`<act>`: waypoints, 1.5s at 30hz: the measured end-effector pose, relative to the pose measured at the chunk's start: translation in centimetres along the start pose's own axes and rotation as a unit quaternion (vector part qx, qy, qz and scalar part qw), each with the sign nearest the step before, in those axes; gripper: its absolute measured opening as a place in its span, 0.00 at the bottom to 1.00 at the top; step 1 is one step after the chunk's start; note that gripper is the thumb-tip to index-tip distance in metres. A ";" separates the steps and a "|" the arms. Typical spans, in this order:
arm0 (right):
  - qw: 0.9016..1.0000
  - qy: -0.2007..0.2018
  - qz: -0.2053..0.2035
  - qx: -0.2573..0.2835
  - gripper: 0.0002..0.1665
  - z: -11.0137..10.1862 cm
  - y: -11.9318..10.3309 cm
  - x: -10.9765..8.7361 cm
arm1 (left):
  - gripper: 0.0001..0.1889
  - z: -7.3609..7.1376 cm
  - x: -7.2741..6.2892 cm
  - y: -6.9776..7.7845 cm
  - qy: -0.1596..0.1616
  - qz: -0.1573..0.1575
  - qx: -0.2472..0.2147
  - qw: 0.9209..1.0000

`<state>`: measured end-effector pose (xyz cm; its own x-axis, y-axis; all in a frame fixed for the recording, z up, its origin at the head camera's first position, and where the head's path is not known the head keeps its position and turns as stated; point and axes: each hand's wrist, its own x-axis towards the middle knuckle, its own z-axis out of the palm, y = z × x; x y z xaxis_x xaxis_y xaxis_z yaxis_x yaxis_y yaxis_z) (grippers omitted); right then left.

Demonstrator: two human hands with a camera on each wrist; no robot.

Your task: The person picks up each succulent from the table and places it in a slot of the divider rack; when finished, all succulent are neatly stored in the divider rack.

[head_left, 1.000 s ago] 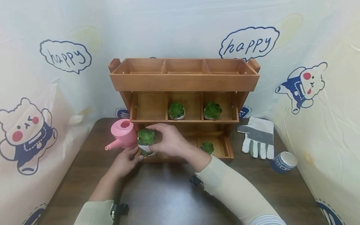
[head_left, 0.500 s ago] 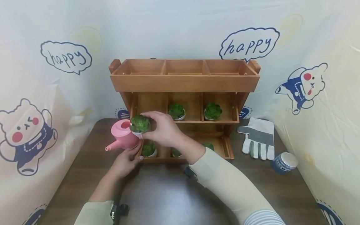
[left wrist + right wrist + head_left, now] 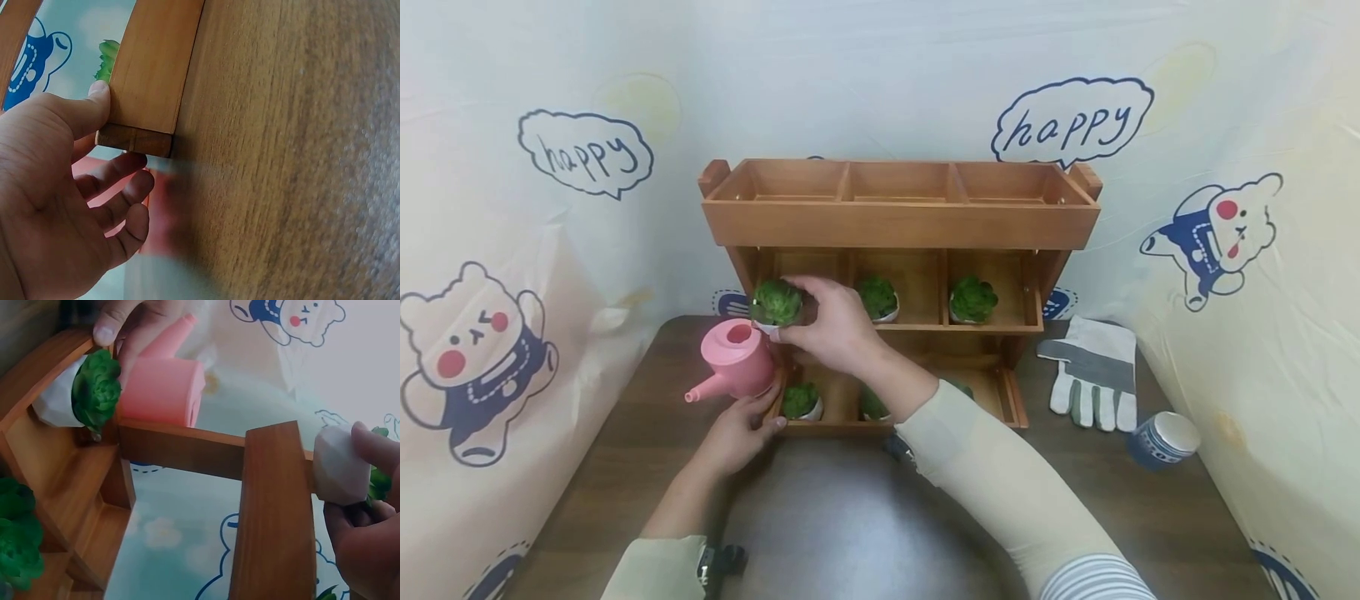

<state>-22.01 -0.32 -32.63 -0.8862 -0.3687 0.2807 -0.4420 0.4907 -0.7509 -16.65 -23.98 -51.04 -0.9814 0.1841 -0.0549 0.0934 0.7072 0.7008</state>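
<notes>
A small green succulent in a white faceted pot [image 3: 777, 302] is held by my right hand [image 3: 838, 329], with the thumb and fingers around the pot. It hangs in front of the left compartment of the middle tier of a wooden plant shelf [image 3: 895, 227]. In the right wrist view the white pot [image 3: 340, 465] is beside a wooden board of the shelf. My left hand [image 3: 737, 433] grips the lower tier's left front corner. The left wrist view shows the thumb [image 3: 97, 103] on the board's edge, other fingers curled below. Other potted succulents [image 3: 973, 298] stand in the middle and lower tiers.
Close beside the shelf's left side stands a pink watering can [image 3: 737, 358], just behind my left hand. On the right of the dark wooden table [image 3: 850, 517] lie grey-and-white gloves [image 3: 1093, 375] and a blue-and-white can [image 3: 1163, 439]. A printed cloth hangs behind.
My right hand has lifted the potted succulent from near the lower tier's left end up to the middle tier's left compartment. My left hand stays at the shelf corner.
</notes>
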 end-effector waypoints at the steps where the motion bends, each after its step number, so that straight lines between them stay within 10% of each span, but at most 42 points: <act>1: 1.000 0.006 0.002 -0.001 0.43 0.1 0.1 0.2 | 0.40 0.0 -0.1 0.0 -0.001 -0.001 0.000 1.000; 11: 0.999 0.025 0.038 -0.022 0.43 0.6 0.4 1.3 | 0.41 0.3 -0.2 0.4 -0.002 -0.005 -0.006 1.000; 21: 0.996 -0.038 0.048 -0.060 0.43 0.0 0.6 1.6 | 0.41 0.4 0.0 0.5 -0.002 0.002 -0.002 1.000; 45: 0.994 -0.055 0.082 0.036 0.46 -0.2 0.4 0.6 | 0.40 -0.1 -0.2 -0.1 -0.005 -0.011 0.002 1.000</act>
<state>-22.71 -0.18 -32.61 -0.9232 -0.3744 0.0874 -0.2786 0.4948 -0.8231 -16.46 -24.15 -51.04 -0.9814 0.1754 -0.0781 0.0721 0.7138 0.6966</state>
